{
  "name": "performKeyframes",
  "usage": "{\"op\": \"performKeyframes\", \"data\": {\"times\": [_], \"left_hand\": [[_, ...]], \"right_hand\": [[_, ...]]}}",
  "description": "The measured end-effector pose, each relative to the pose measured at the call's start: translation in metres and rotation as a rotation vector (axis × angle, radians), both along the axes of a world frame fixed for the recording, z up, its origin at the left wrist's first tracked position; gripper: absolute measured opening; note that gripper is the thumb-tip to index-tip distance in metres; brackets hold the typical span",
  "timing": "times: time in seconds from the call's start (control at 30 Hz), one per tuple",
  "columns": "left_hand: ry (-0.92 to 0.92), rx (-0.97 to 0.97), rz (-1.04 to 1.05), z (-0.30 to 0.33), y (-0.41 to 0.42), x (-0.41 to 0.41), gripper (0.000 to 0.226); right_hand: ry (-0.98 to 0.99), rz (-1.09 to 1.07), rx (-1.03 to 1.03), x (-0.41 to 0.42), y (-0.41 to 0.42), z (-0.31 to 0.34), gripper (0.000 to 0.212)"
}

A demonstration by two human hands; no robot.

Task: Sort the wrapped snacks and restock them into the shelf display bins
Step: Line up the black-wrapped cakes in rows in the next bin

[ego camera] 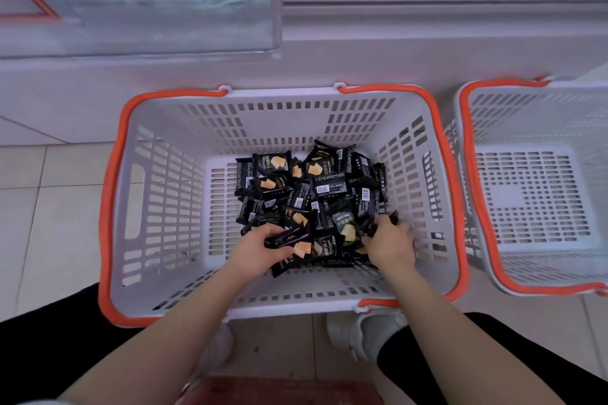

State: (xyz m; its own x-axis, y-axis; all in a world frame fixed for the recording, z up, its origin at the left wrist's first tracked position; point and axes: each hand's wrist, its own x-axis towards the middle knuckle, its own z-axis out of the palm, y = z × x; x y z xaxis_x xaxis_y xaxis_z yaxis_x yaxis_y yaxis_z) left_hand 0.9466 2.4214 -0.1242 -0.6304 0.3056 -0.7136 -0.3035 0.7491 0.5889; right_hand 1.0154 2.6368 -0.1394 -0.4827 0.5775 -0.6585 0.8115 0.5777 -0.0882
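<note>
A white shopping basket with orange handles stands on the floor before me. Several black wrapped snack packs with yellow cake pictures lie heaped on its bottom. My left hand reaches into the pile's near side and grips a black pack between fingers and thumb. My right hand is down at the pile's right edge, its fingers curled round another black pack. A clear plastic display bin sits on the shelf above, at the upper left.
A second white basket with orange handles stands to the right with nothing in it. The white shelf base runs just behind both baskets. My white shoes and black trouser legs are below, and a red object lies at the bottom edge.
</note>
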Motion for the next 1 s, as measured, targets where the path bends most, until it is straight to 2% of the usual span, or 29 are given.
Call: {"op": "performKeyframes", "data": {"times": [0.17, 0.3, 0.37, 0.43, 0.5, 0.63, 0.77, 0.87, 0.93, 1.0], "left_hand": [[-0.005, -0.032, 0.024, 0.000, -0.002, -0.004, 0.040], [-0.035, -0.001, 0.001, -0.004, -0.003, -0.003, 0.034], [-0.030, -0.016, -0.018, -0.005, -0.004, -0.002, 0.046], [-0.038, -0.013, -0.024, -0.005, -0.005, -0.003, 0.058], [-0.072, 0.048, -0.012, -0.001, -0.002, -0.003, 0.052], [-0.134, 0.181, 0.070, 0.010, 0.010, -0.002, 0.021], [-0.149, 0.229, 0.143, 0.019, 0.015, 0.000, 0.031], [-0.160, 0.239, 0.199, 0.022, 0.018, 0.002, 0.042], [-0.238, 0.253, 0.321, 0.023, 0.018, 0.002, 0.054], [-0.376, 0.340, 0.460, 0.022, 0.017, 0.006, 0.058]], "right_hand": [[0.099, 0.270, 0.035, 0.001, -0.005, -0.005, 0.040], [0.135, 0.173, -0.085, 0.001, -0.004, -0.004, 0.043], [0.219, 0.094, -0.143, 0.000, -0.003, 0.002, 0.054], [0.347, 0.116, -0.208, -0.002, -0.007, 0.011, 0.056], [0.420, 0.225, -0.307, -0.003, -0.015, 0.022, 0.052], [0.466, 0.283, -0.524, 0.002, -0.035, 0.034, 0.056], [0.490, 0.332, -0.460, 0.002, -0.044, 0.036, 0.059], [0.440, 0.335, -0.631, 0.000, -0.051, 0.039, 0.054], [0.366, 0.244, -0.725, -0.001, -0.055, 0.041, 0.053], [0.366, 0.094, -0.705, -0.004, -0.058, 0.038, 0.056]]}}
